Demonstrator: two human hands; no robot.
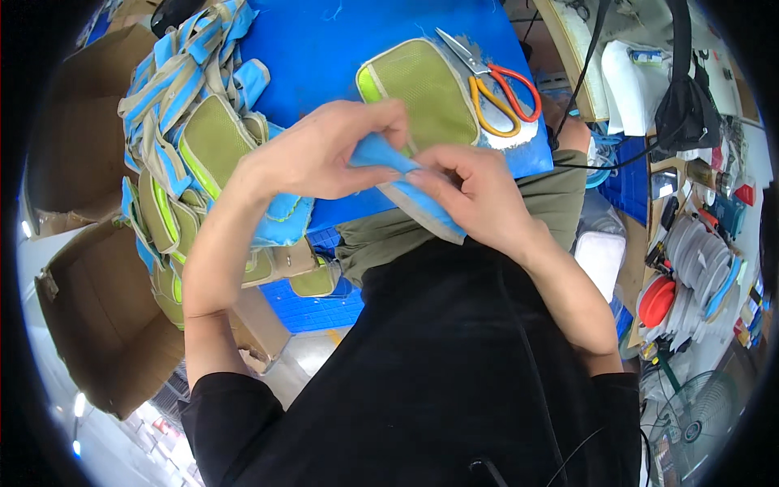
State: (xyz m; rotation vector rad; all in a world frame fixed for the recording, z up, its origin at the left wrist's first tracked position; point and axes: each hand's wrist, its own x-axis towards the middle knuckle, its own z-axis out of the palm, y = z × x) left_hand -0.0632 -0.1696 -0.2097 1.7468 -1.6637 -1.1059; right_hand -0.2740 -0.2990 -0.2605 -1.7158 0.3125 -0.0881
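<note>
In front of my chest, my left hand and my right hand both grip a small blue fabric piece with grey edging. Their thumbs meet near its middle, and the fingers hide part of it. Just beyond my hands, an olive-green mesh pouch with a bright lime side lies flat on the blue table. Touching its right side are scissors with one red and one yellow handle, blades partly apart.
Left of my hands, a heap of blue and grey fabric pieces and green pouches spills over the table's edge. Large cardboard boxes stand farther left. At right are a cluttered shelf with stacked white discs and a fan.
</note>
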